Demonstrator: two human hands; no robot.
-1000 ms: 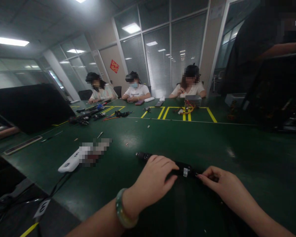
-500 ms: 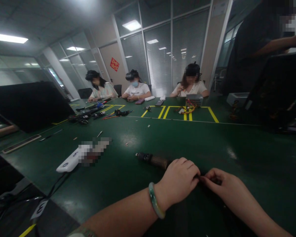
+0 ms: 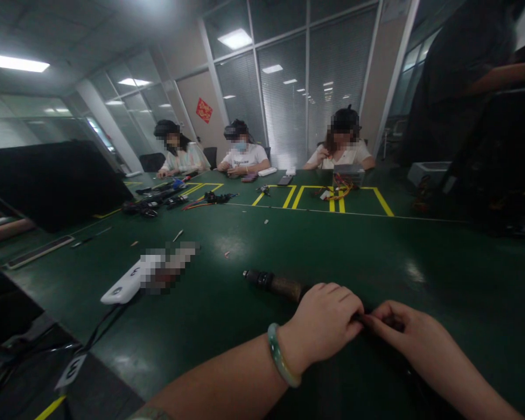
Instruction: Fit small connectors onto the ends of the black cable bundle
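Note:
An electric screwdriver (image 3: 286, 288), dark with a brownish body and a metal tip, lies on the green table with its tip pointing left. Its rear end disappears behind my left hand (image 3: 328, 321), which wears a green bangle (image 3: 281, 357). The curled fingers of that hand close on a thin black cable near the screwdriver's rear. Right beside them, my right hand (image 3: 405, 326) pinches the same dark cable between thumb and forefinger. Both sets of fingertips nearly touch. What lies beneath the palms is hidden, and the dark cable is hard to make out.
A white power bank (image 3: 125, 286) marked 3 lies left, with a black cord. Farther off are black tools and cables (image 3: 157, 198), yellow tape outlines (image 3: 295, 197) and a metal box with coloured wires (image 3: 349, 175). Several people sit across the table; a dark monitor (image 3: 56, 181) stands left.
Both hands appear slightly farther right and keep their grip. The view has shifted a little. The person at the far right has moved an arm.

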